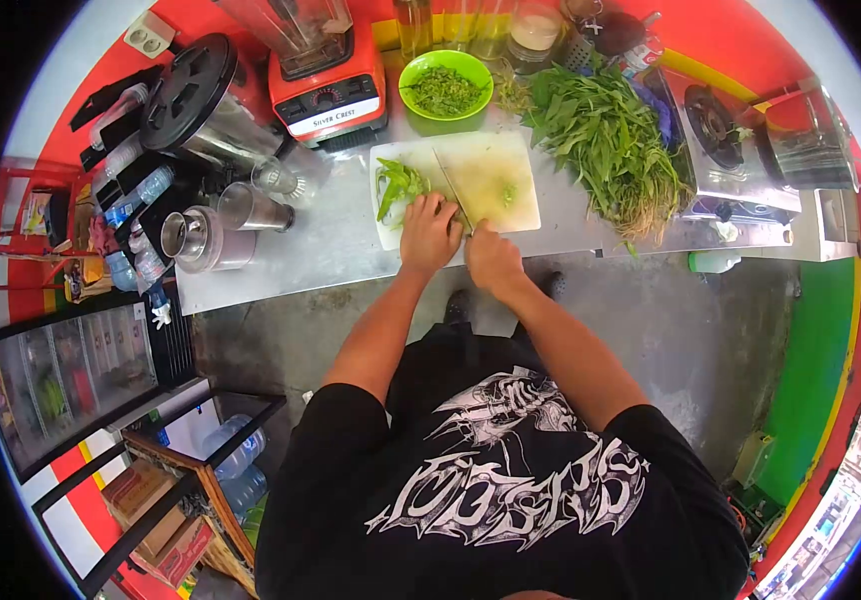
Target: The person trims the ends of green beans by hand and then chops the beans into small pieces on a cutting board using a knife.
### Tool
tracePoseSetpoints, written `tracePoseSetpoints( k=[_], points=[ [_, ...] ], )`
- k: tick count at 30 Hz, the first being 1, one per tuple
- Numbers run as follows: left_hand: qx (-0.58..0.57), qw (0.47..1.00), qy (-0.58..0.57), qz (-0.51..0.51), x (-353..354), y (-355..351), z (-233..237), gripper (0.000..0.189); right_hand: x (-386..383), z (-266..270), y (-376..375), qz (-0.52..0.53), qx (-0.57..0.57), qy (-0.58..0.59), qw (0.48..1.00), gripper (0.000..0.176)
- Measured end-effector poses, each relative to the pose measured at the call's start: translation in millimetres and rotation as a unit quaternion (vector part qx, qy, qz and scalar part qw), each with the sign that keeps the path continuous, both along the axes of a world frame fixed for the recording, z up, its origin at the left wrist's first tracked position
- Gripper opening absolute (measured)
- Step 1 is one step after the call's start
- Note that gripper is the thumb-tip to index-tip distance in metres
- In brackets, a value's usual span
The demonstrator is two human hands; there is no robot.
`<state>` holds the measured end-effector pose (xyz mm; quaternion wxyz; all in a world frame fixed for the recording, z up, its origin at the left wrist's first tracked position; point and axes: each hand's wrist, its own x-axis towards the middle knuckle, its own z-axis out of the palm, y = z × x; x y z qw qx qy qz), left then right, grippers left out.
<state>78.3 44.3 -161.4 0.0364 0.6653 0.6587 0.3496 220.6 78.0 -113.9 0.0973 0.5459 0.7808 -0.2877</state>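
Leafy greens (398, 188) are held down on a white cutting board (522, 152), just beyond and to the left of the left hand (430, 232), which is closed over their near end with its fingers bent. A knife (454, 190) is clamped by its handle in the right hand (494, 258), the blade being pointed away, just beside the left fingertips. Slicing seems to be the step in hand; whether the edge is touching the greens cannot be told. For the next stroke, the bunch would need to be kept firmly pinned and the fingertips tucked clear of the edge. The leaves are seen as bright green, slender and loosely spread, their near end hidden under the hand. Small cut bits (509, 193) are scattered beyond the right hand, and more chopped greens (444, 92) are held in a green bowl (489, 88) farther beyond both hands.
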Motion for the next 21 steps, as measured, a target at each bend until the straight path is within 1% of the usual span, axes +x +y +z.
tracePoseSetpoints(
  k=[2,4,5,6,8,9,12,13,14,16,17,18,20,21],
  points=[
    [-0.004,1.0,0.003,-0.004,1.3,-0.8,0.3,0.023,-1.7,-2.3,5.5,0.003,0.006,0.004,1.0,0.029],
    [-0.025,1.0,0.001,0.006,1.7,-0.7,-0.9,0.023,-4.6,9.7,11.2,0.029,0.012,-0.004,1.0,0.028],
    [-0.024,1.0,0.001,0.006,1.1,0.1,-1.7,0.023,-3.5,16.1,10.4,0.031,-0.01,-0.001,0.999,0.03],
    [-0.016,1.0,-0.003,0.003,0.8,0.1,-1.7,0.023,-2.3,14.7,7.4,0.033,-0.009,-0.001,0.999,0.03],
    [-0.011,1.0,-0.007,0.005,-0.2,-1.5,-2.0,0.022,-0.8,11.5,-1.1,-0.018,-0.034,0.0,0.999,0.033],
    [-0.014,1.0,-0.014,0.003,-0.1,-1.3,-1.5,0.022,-0.8,12.8,-3.3,-0.008,-0.039,-0.021,0.999,0.031],
    [-0.005,1.0,-0.018,0.0,-1.3,-0.3,-1.1,0.021,-4.0,0.6,-0.7,0.0,-0.019,-0.021,1.0,0.03],
    [0.01,1.0,-0.02,0.002,-0.7,-0.9,-1.4,0.02,-4.3,-3.5,3.6,-0.006,-0.004,0.016,1.0,0.031],
    [0.01,1.0,-0.02,0.001,-0.7,-0.4,-1.1,0.02,-4.0,-6.5,9.6,-0.007,-0.004,0.016,1.0,0.031],
    [-0.002,0.999,-0.031,0.008,1.1,-1.5,2.4,0.016,-3.1,5.1,17.1,0.074,0.013,-0.02,0.997,0.031],
    [-0.011,1.0,-0.029,0.006,2.2,-3.2,5.0,0.019,-2.3,12.0,18.7,0.082,-0.003,-0.03,0.996,0.032],
    [-0.003,1.0,-0.028,0.012,1.0,1.4,5.9,0.019,-3.4,12.7,22.5,0.088,0.005,-0.029,0.996,0.032],
    [0.008,1.0,-0.016,0.018,2.4,-3.7,6.0,0.022,-2.3,10.0,15.8,0.032,-0.026,-0.01,0.999,0.034],
    [0.007,1.0,-0.018,0.016,2.3,-3.8,4.7,0.025,-1.6,8.6,13.7,0.022,-0.031,0.003,0.999,0.035]
  ],
)
